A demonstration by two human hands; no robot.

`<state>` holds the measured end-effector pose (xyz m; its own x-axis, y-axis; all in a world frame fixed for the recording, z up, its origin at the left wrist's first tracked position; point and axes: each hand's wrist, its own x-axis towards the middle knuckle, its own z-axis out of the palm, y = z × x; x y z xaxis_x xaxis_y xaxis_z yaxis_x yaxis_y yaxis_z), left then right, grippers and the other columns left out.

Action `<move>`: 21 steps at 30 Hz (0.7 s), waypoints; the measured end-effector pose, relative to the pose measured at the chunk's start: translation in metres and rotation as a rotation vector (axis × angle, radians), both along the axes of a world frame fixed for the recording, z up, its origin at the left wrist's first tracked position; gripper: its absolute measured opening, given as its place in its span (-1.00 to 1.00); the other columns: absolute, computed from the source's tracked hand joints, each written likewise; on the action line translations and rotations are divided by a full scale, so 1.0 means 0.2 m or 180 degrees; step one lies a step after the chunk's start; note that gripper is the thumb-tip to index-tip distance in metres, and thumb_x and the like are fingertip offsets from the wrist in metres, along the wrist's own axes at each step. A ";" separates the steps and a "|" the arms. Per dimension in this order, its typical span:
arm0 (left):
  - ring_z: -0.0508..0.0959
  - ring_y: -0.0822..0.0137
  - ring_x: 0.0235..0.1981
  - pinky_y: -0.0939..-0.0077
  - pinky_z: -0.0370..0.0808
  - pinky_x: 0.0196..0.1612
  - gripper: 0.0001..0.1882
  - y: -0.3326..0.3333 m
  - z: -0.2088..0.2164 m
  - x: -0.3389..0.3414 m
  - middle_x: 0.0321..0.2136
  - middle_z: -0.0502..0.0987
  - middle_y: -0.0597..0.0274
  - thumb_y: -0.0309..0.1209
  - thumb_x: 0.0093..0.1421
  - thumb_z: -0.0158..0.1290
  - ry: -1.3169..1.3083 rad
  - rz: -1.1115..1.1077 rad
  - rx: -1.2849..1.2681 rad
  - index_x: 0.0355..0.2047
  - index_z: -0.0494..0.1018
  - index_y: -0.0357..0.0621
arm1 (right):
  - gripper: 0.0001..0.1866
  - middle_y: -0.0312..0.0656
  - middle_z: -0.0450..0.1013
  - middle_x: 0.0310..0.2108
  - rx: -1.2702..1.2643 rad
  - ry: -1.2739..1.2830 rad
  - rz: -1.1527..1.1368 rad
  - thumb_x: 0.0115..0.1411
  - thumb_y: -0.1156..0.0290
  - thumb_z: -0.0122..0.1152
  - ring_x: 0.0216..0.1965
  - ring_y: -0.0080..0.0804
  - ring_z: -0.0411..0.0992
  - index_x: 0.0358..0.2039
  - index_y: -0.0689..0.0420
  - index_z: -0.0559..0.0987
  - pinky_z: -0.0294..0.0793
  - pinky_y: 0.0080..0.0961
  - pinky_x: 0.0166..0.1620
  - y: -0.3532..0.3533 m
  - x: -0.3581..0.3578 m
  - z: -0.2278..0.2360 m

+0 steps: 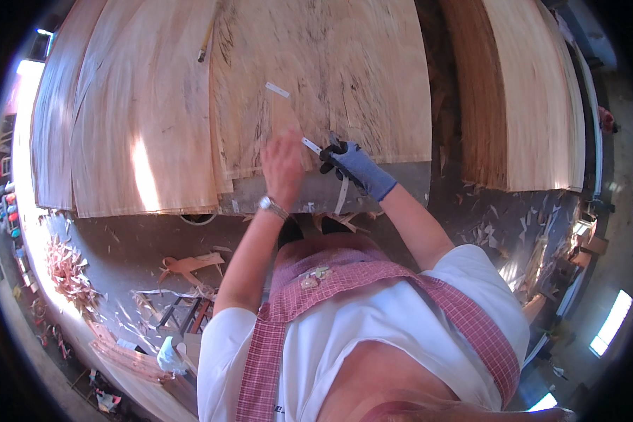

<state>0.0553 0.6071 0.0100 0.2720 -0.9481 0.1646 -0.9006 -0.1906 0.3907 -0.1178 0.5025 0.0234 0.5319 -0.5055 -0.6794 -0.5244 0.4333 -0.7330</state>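
My bare left hand [283, 165], a watch [265, 202] on its wrist, is over the wood veneer sheet [330, 63]; its fingers are smeared by motion. Close to its right, my right hand [357, 167] wears a blue and black glove and is closed on a narrow white tape [311, 145] with small dark marks or holes. One end of that tape sticks out toward my left hand; a tail hangs below the glove. A small dark tip also rises from the gloved fingers, too small to name. Farther off, a short white tape piece [278, 90] lies on the veneer, beside a paler wood patch [283, 112].
A stick-like tool [205, 46] lies at the far side of the sheets. More veneer sheets [133, 141] spread to the left, and a thick veneer stack [534, 98] stands at the right across a dark gap. Wood scraps [70, 271] litter the floor.
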 end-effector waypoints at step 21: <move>0.27 0.20 0.24 0.16 0.11 0.23 -0.37 0.29 0.01 -0.07 0.24 0.33 0.32 -0.53 0.07 0.00 -0.0549 0.0909 0.0271 0.23 0.32 -0.02 | -0.73 -0.11 0.57 -0.53 -0.0840 -0.0172 0.1142 0.22 0.24 0.17 -0.59 -0.38 0.48 -0.32 0.23 0.52 0.45 -0.42 -0.50 0.04 0.44 -0.06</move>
<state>0.0405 0.6656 0.0129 0.5034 -0.8501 0.1548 -0.8577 -0.4698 0.2090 -0.0301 0.5096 0.0113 0.7363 -0.4349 -0.5183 -0.5653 0.0256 -0.8245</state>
